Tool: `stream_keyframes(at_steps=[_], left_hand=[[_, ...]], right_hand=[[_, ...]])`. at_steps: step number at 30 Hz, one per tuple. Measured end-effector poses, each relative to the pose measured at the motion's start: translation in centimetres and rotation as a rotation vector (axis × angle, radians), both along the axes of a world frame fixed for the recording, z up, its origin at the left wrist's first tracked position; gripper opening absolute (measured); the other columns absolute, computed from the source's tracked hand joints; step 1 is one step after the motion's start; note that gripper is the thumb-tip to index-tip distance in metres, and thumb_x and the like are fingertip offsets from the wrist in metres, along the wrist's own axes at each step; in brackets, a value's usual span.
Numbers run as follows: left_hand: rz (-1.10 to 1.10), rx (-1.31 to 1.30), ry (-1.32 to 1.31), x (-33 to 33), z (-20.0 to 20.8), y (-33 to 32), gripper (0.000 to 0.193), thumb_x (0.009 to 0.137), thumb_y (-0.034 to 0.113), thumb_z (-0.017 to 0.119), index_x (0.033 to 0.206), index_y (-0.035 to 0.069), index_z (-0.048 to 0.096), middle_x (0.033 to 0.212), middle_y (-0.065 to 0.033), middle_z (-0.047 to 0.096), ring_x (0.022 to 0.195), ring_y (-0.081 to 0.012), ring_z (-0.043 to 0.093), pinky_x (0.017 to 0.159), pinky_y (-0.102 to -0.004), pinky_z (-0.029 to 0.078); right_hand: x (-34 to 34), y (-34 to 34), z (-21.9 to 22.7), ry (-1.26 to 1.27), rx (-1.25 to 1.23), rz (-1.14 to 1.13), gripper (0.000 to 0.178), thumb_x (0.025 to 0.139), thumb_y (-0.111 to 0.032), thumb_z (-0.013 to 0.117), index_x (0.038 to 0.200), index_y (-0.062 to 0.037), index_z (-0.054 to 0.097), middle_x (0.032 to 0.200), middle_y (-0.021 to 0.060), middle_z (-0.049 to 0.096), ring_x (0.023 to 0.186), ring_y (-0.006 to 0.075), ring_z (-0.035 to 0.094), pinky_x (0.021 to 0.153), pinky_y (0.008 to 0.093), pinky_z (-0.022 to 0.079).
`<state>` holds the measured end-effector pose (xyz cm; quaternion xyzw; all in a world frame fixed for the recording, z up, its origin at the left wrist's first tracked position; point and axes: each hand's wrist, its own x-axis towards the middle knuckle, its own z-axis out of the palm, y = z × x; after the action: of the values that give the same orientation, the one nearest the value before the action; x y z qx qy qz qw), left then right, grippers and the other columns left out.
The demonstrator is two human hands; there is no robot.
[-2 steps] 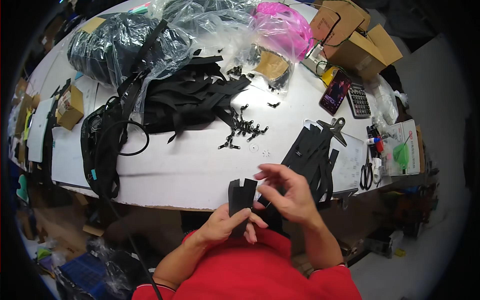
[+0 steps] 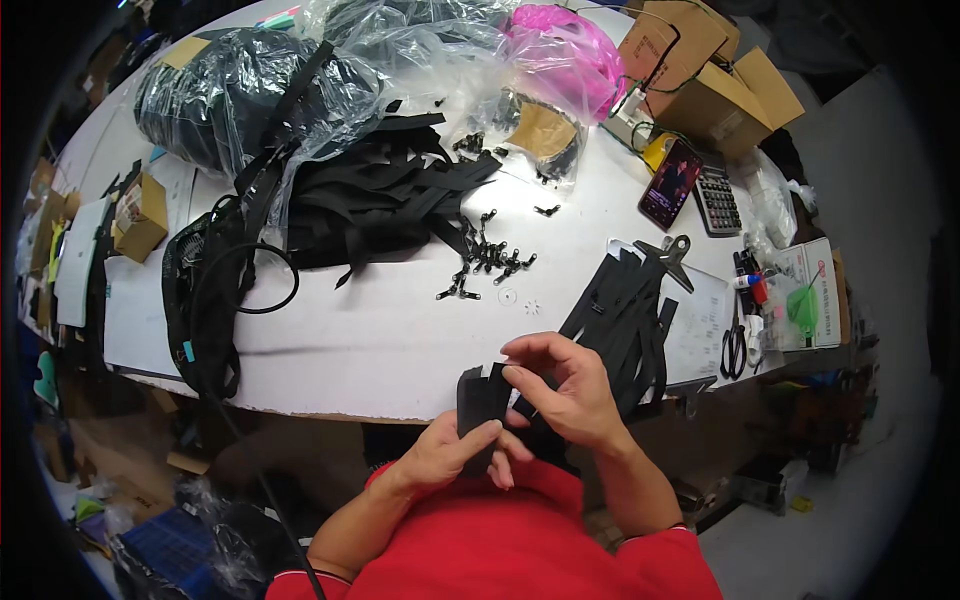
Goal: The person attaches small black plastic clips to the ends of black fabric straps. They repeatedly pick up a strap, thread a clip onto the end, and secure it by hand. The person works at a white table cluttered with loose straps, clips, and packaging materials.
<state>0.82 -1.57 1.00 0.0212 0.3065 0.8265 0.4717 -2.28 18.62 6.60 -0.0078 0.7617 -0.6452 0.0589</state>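
Note:
My left hand [image 2: 450, 446] grips a black zipper tape [image 2: 477, 398] near the table's front edge, thumb across its front. The tape's upper end stands up, split into two tabs. My right hand [image 2: 572, 392] pinches the right-hand tab between thumb and forefinger; the fingers partly cover it. Farther back on the table lie several small black zipper sliders [image 2: 488, 256]. Beside my right hand, a bundle of black zipper tapes [image 2: 617, 318] rests under a black clamp [image 2: 672, 262].
A heap of black strips [image 2: 370, 195] lies at the back left, beside a plastic-wrapped black roll [image 2: 240, 100]. On the right are a phone [image 2: 671, 184], a calculator [image 2: 718, 203], scissors [image 2: 734, 345] and an open carton [image 2: 735, 100]. A black cable [image 2: 250, 450] runs down on the left.
My right hand has moved slightly left, and its thumb and forefinger have closed on the tape's right-hand tab. My left hand keeps its hold almost unmoved.

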Motion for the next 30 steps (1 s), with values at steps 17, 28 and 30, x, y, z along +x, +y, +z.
stream_keyframes(at_steps=[17,28,30], left_hand=[[0.658,-0.460,0.407,-0.7,-0.5,-3.9,0.004,0.093,0.004,0.064,0.095,0.001,0.065,0.083,-0.0034,0.063,0.064,-0.0053,0.053,0.052,-0.0215,0.042],[0.245,-0.790,0.918,0.2,0.8,-0.8,0.018,0.080,0.004,0.081,0.093,-0.001,0.069,0.068,-0.0013,0.064,0.060,-0.0080,0.054,0.057,-0.0237,0.045],[0.302,-0.802,0.934,0.2,0.7,-0.9,0.020,0.080,0.004,0.081,0.096,-0.001,0.071,0.070,-0.0019,0.064,0.061,-0.0084,0.053,0.057,-0.0241,0.044]], right_hand=[[6.6,1.3,-0.8,0.151,0.414,0.269,0.017,0.088,-0.007,0.069,0.105,-0.0044,0.066,0.089,0.0106,0.059,0.076,0.0229,0.062,0.069,0.0315,0.051],[4.0,-1.2,-0.8,0.146,0.104,0.059,0.017,0.082,0.004,0.070,0.099,-0.0014,0.069,0.087,0.0096,0.066,0.072,0.0180,0.066,0.062,0.0281,0.052],[4.0,-1.3,-0.8,0.170,0.153,0.079,0.015,0.084,0.003,0.070,0.098,-0.0009,0.069,0.089,0.0109,0.068,0.074,0.0191,0.068,0.063,0.0281,0.054]])
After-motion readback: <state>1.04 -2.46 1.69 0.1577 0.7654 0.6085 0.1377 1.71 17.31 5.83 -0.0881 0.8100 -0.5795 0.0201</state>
